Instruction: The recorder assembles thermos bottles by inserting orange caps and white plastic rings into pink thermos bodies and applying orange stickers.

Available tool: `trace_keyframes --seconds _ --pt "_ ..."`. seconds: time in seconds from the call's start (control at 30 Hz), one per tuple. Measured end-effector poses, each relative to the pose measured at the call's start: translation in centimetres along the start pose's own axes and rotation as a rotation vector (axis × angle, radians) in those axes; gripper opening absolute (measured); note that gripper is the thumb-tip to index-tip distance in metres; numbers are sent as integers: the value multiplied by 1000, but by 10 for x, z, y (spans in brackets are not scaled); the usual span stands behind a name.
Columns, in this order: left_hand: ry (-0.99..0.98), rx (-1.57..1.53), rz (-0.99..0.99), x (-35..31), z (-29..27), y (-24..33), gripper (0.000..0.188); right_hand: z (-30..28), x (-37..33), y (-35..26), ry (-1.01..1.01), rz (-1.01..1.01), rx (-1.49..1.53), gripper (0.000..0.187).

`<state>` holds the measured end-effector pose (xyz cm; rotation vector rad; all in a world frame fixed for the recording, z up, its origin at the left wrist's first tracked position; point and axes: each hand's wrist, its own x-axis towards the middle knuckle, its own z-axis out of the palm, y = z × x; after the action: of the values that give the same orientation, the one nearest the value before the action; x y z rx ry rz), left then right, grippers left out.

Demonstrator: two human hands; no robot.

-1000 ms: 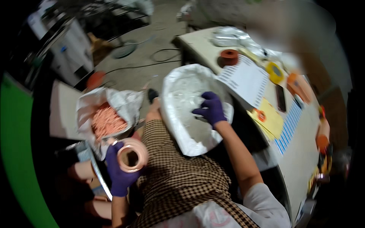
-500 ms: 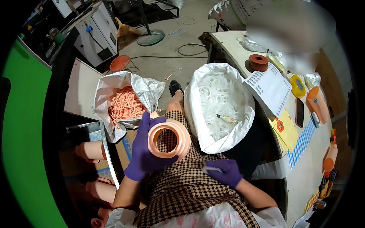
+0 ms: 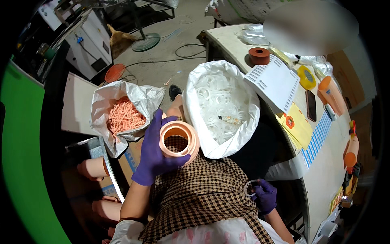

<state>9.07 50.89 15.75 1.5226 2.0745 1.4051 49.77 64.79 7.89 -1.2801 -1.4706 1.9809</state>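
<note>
Above the lap, over a brown checked skirt, the purple-gloved left hand wraps around a peach-coloured plastic cylinder, hollow and thick-rimmed, its open mouth turned up toward the camera. Lower right, beside the table's near edge, the gloved right hand pinches a clear plastic ring between its fingertips. Between the knees and the table stands a white sack, open and filled with more clear rings, with a small tube-like item lying among them. Just left of it a second, crumpled white bag holds a heap of thin orange sticks. More peach cylinders lie on their sides at lower left beside a cardboard box.
</note>
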Motion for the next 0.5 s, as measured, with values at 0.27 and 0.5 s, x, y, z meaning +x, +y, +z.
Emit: trace_keyframes --seconds 0.27,0.5 --pt "112 103 -33 -36 -4 -27 94 -33 3 -30 -233 -403 -1297 30" --pt "-53 49 107 -12 48 6 96 53 50 -94 -94 -1028 -349 21"
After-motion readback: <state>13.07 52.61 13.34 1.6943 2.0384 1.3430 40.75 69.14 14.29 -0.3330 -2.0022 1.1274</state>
